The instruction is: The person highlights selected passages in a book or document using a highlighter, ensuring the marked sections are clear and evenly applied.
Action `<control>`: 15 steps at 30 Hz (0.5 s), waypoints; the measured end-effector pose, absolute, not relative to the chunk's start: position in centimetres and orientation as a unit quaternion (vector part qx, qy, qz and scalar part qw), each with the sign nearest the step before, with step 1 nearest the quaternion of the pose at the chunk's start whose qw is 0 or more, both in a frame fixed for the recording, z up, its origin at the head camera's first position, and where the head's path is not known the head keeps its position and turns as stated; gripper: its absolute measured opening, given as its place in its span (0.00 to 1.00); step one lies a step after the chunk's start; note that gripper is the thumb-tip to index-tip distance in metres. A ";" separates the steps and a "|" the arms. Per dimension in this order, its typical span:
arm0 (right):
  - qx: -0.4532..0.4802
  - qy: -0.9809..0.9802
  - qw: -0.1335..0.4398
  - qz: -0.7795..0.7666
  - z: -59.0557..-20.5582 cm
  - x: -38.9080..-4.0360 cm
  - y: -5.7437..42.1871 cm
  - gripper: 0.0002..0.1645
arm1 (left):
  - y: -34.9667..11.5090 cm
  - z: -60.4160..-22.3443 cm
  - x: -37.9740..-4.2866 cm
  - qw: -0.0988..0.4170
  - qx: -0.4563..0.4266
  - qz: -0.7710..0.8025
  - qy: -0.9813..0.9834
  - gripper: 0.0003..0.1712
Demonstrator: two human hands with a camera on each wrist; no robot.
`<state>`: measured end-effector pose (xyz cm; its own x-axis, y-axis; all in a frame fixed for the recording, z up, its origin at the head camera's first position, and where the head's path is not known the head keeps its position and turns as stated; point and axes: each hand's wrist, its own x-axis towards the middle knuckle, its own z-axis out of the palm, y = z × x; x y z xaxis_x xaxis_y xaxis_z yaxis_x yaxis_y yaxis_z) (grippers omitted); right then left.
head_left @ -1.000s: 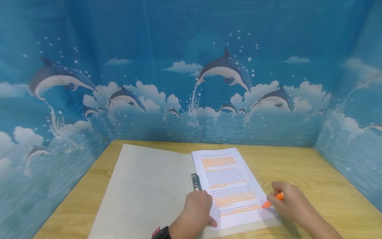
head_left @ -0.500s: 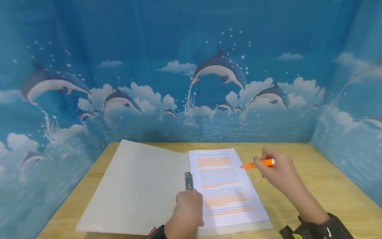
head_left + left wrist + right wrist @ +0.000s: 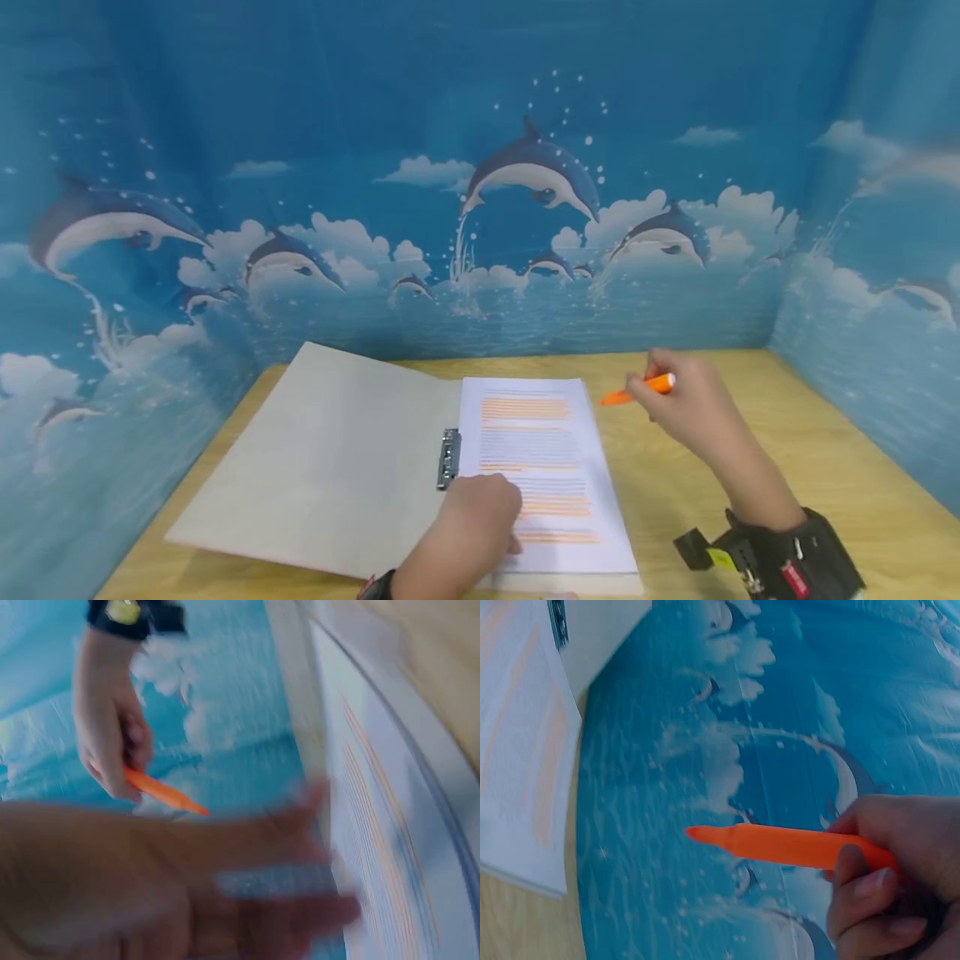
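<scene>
My right hand [image 3: 686, 400] holds an uncapped orange highlighter [image 3: 637, 390] off the right side of the paper, tip pointing left. In the right wrist view the highlighter [image 3: 795, 846] lies between thumb and curled fingers. Printed sheets [image 3: 600, 467] with several orange-marked lines lie on the right half of an open folder [image 3: 337, 467]. My left hand [image 3: 480, 512] is over the lower left of the sheets and hides part of the text. In the left wrist view that hand [image 3: 187, 877] is blurred, its thumb and fingers stretched toward the page with nothing between them.
A metal clip [image 3: 448, 458] sits at the folder's spine. The folder's left cover tilts up from the wooden table [image 3: 697, 475]. A blue curtain [image 3: 360, 100] printed with dolphins stands behind and at both sides.
My right hand has lifted the highlighter from the lower lines and moved it up, off the page's right edge. The left hand has shifted from the spine onto the sheets. The folder's cover has risen.
</scene>
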<state>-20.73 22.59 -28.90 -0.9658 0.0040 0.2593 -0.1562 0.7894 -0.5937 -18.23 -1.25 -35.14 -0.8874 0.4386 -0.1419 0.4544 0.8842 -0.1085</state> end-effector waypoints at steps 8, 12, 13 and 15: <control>0.022 -0.951 0.108 0.288 -28.2 -20.3 25.3 0.15 | 3.7 -35.6 -17.9 0.064 0.497 0.028 0.865 0.15; 0.020 -0.951 0.112 0.287 -28.0 -20.0 25.4 0.15 | 5.9 -36.4 -17.9 0.051 0.506 -0.003 0.861 0.17; 0.019 -0.951 0.111 0.288 -27.9 -20.0 25.4 0.15 | 6.3 -36.6 -17.9 0.045 0.506 -0.013 0.861 0.17; 0.016 -0.952 0.110 0.287 -27.8 -19.8 25.5 0.15 | 7.0 -36.8 -17.9 0.040 0.504 -0.027 0.863 0.17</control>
